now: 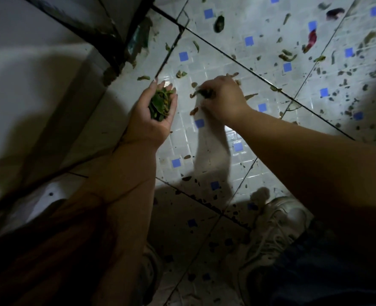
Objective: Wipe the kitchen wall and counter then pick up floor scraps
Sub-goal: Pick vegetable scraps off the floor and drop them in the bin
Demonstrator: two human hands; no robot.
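Left hand cups green scraps; right hand pinches scrap

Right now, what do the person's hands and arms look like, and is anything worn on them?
Both forearms are bare up to the frame edge, with no sleeves showing. The left hand has long, pale fingernails. No rings, watch, bracelets or gloves show on it or on the right hand; dim light hides finer detail.

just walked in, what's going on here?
A person is crouched over the tiled floor gathering vegetable scraps. The left hand is cupped palm up, holding a pile of green scraps. The right hand is down at the floor, pinching another green bit. Many scraps still lie scattered on the tiles, including a red piece farther off.
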